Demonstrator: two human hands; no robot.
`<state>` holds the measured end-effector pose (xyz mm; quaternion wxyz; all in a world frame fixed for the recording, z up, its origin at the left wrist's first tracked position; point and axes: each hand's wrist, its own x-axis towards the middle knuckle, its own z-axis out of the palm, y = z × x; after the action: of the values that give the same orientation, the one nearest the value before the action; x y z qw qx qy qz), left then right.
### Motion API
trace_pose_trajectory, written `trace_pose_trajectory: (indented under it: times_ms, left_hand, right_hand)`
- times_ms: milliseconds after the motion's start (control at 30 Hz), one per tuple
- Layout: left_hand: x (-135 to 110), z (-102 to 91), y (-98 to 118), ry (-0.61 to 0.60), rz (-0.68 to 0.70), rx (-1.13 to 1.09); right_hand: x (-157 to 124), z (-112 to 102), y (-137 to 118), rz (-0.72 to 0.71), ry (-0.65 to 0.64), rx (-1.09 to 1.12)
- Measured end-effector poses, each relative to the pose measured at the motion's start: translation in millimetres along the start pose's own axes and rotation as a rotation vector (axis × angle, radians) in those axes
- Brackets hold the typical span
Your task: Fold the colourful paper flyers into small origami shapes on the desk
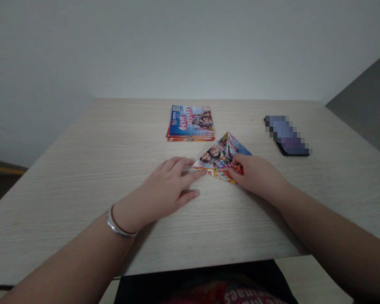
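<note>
A colourful printed sheet folded into a triangle (221,155) lies on the pale wooden table (82,169) in front of me. My left hand (167,190) rests flat on the table with its fingers stretched out, the fingertips touching the triangle's left corner. My right hand (255,173) has its fingers curled, pinching the triangle's lower right edge. A bracelet sits on my left wrist.
A small stack of printed leaflets (191,122) lies farther back at the table's middle. A dark phone (288,136) lies at the right. A white wall stands behind the table. The near edge runs just above my lap.
</note>
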<state>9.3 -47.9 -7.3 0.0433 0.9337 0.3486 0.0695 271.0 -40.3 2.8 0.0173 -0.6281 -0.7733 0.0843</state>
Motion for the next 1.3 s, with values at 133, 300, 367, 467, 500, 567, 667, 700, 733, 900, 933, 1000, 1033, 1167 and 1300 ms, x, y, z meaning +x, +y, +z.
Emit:
trace_pose_trajectory:
  times_ms: [133,300,367,467,500,567,667,700,733,900,933,1000,1033,1167,1300]
  left_hand:
    - [1,-0.3,1,-0.013,-0.001,0.012]
    - [2,-3.5,-2,-0.016,0.028,0.016]
    - [2,-4.9,-4,-0.027,0.032,0.0]
    - [3,-5.7,-6,-0.034,0.005,-0.024]
    - [3,-5.5,-6,-0.034,-0.002,-0.027]
    - [3,-4.8,-6,-0.031,-0.003,-0.026]
    - [3,-4.0,-7,-0.02,0.0,-0.028]
    - [3,-4.0,-7,-0.014,0.0,-0.033]
    - [3,-4.3,-8,-0.008,-0.002,-0.04]
    - [4,-5.2,-9,0.012,-0.042,-0.063]
    - [3,-5.0,-8,0.019,-0.04,-0.071]
    - [3,-4.5,-7,0.026,-0.02,-0.089]
    - [3,-4.3,-6,0.019,-0.007,-0.096]
    - [3,-5.2,-4,-0.006,0.074,-0.086]
    - [2,-4.0,-4,-0.016,0.154,-0.034]
  right_hand:
    - [-1,-1,-1,-0.006,-0.006,-0.003]
    - [-2,-2,-2,-0.008,-0.013,0.005]
    - [-3,-2,-1,0.002,-0.016,0.011]
    - [-3,-3,2,0.027,-0.019,0.016]
    - [-3,-3,3,0.033,-0.02,0.014]
    - [-3,-2,6,0.033,-0.024,0.007]
    - [-1,0,10,0.0,-0.026,0.019]
    - [-1,0,11,-0.012,-0.027,0.028]
    - [-1,1,12,-0.021,-0.029,0.037]
    - [-1,-1,13,-0.033,-0.06,0.073]
    - [-1,-2,13,-0.036,-0.07,0.084]
    - [-1,-3,13,-0.042,-0.089,0.097]
    - [-2,-5,13,-0.043,-0.097,0.099]
    - [-2,-8,14,-0.045,-0.099,0.089]
    - [-2,-11,16,-0.035,-0.069,0.03]
